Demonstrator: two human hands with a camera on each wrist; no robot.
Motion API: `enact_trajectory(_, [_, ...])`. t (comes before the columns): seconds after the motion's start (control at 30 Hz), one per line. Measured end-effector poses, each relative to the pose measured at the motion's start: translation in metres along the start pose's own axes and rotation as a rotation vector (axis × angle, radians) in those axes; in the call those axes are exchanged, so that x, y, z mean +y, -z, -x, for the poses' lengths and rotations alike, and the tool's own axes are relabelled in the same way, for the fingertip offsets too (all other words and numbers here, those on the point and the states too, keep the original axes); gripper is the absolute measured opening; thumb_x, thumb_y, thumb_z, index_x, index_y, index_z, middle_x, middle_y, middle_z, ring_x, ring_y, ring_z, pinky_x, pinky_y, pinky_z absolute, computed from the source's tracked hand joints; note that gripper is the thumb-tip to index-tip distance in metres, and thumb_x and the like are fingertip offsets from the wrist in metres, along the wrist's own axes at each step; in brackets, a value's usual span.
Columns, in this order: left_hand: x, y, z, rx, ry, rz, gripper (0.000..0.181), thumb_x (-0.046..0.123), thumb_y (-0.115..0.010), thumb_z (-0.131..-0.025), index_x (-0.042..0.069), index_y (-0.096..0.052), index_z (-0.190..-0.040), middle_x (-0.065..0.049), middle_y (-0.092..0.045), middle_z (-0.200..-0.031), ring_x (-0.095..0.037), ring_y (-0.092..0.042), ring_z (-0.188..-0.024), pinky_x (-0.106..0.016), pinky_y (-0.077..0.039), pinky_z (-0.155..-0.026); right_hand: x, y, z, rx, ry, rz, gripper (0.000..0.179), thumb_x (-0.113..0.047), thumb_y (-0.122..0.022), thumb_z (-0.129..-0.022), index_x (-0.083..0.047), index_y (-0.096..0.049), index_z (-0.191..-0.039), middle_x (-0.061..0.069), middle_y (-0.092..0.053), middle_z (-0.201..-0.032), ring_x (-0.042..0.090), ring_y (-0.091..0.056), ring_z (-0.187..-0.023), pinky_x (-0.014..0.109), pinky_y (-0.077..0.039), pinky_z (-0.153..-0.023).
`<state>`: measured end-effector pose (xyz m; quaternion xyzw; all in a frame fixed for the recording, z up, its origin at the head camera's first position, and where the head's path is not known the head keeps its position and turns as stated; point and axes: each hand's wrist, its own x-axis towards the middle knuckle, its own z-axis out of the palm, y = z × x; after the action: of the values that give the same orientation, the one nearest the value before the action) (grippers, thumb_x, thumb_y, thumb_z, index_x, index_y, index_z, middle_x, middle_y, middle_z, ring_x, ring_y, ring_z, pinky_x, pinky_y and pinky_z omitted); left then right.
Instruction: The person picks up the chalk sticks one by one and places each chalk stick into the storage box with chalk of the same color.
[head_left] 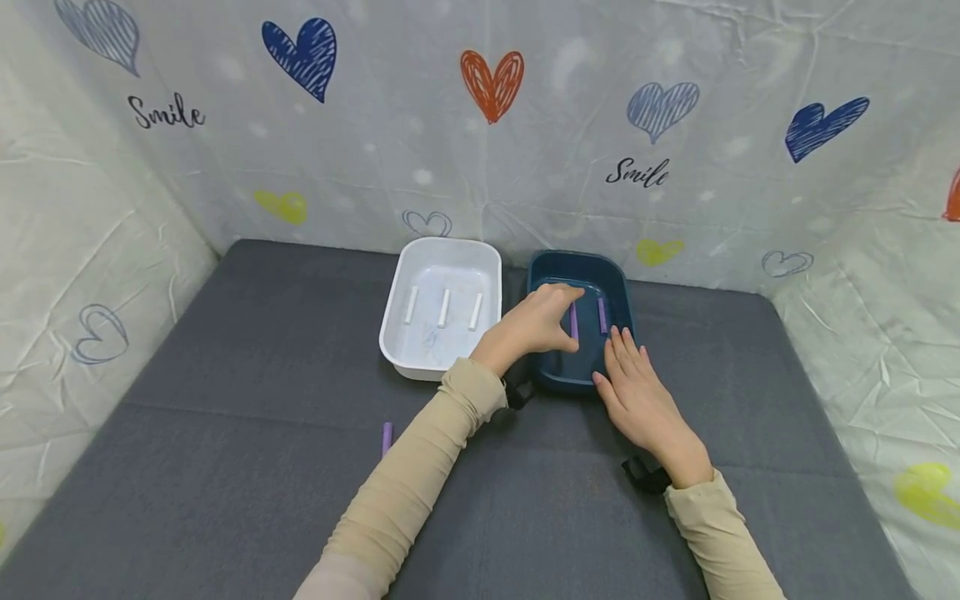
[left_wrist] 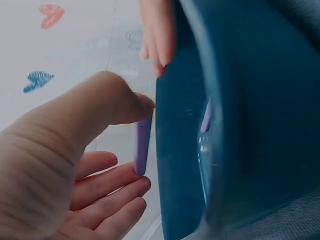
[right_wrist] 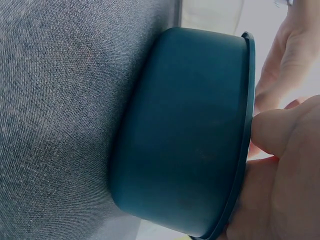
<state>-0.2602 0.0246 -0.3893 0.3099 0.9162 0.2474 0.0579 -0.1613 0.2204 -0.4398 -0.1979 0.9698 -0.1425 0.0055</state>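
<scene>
My left hand [head_left: 536,321] is over the dark blue bin [head_left: 581,379] and pinches a purple chalk stick [left_wrist: 142,145] between thumb and fingers. The stick is held lengthwise, above the bin's rim in the left wrist view. A second purple chalk stick [head_left: 602,317] lies inside the bin on its right side. With straight fingers, my right hand [head_left: 645,404] rests against the bin's right rim. Another purple chalk stick [head_left: 387,437] lies on the table by the left forearm, which partly hides it.
Left of the blue bin stands a white bin [head_left: 442,367] with three white chalk sticks [head_left: 443,308] spaced apart inside. Both bins are at the back of the grey table [head_left: 247,467], close to a hanging cloth [head_left: 420,100] printed with hearts.
</scene>
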Motion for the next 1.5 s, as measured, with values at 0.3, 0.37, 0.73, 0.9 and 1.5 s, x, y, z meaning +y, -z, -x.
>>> enact_trajectory(0.3, [-0.006,0.005,-0.019,-0.024,0.079,-0.002,0.082,0.023,-0.082,-0.082,0.002,-0.041,-0.15,-0.013,-0.045,-0.151,-0.028,-0.041,-0.139,-0.036,-0.039,-0.11,0.001,0.0,0.0,0.001,0.004,0.005,0.064,-0.036,-0.032,-0.109,0.01,-0.022,-0.153,0.022,-0.008,-0.163,0.029,0.004,-0.152,0.053,-0.006,-0.12])
enact_trajectory(0.37, [-0.007,0.006,-0.025,-0.028,0.089,-0.003,0.082,0.023,-0.081,-0.082,0.003,-0.041,-0.15,-0.013,-0.045,-0.151,-0.027,-0.04,-0.139,-0.036,-0.039,-0.111,0.001,0.001,0.0,0.004,0.005,0.001,0.064,-0.035,-0.033,-0.109,0.01,-0.022,-0.153,0.022,-0.009,-0.163,0.03,0.003,-0.152,0.053,-0.006,-0.12])
enact_trajectory(0.73, [-0.015,0.0,-0.047,-0.047,0.165,0.032,0.08,0.026,-0.08,-0.084,0.007,-0.041,-0.151,-0.011,-0.043,-0.151,-0.025,-0.038,-0.139,-0.038,-0.039,-0.11,0.002,0.001,0.001,0.007,0.006,-0.004,0.063,-0.034,-0.034,-0.109,0.011,-0.022,-0.152,0.022,-0.009,-0.163,0.031,0.002,-0.152,0.054,-0.006,-0.12])
enact_trajectory(0.9, [-0.02,-0.007,-0.051,-0.029,0.173,0.047,0.079,0.026,-0.08,-0.083,0.006,-0.043,-0.15,-0.012,-0.046,-0.149,-0.026,-0.043,-0.136,-0.037,-0.041,-0.109,0.002,0.0,0.0,0.008,0.014,-0.005,0.064,-0.035,-0.033,-0.109,0.01,-0.022,-0.153,0.021,-0.009,-0.164,0.03,0.002,-0.152,0.053,-0.006,-0.12])
enact_trajectory(1.5, [-0.028,-0.034,-0.058,-0.065,0.078,-0.276,0.068,0.035,-0.077,-0.087,0.011,-0.052,-0.145,-0.004,-0.056,-0.142,-0.021,-0.056,-0.123,-0.037,-0.043,-0.105,0.003,-0.002,-0.001,0.01,0.015,-0.017,0.065,-0.038,-0.028,-0.109,0.01,-0.02,-0.153,0.02,-0.006,-0.164,0.03,0.003,-0.152,0.051,-0.004,-0.121])
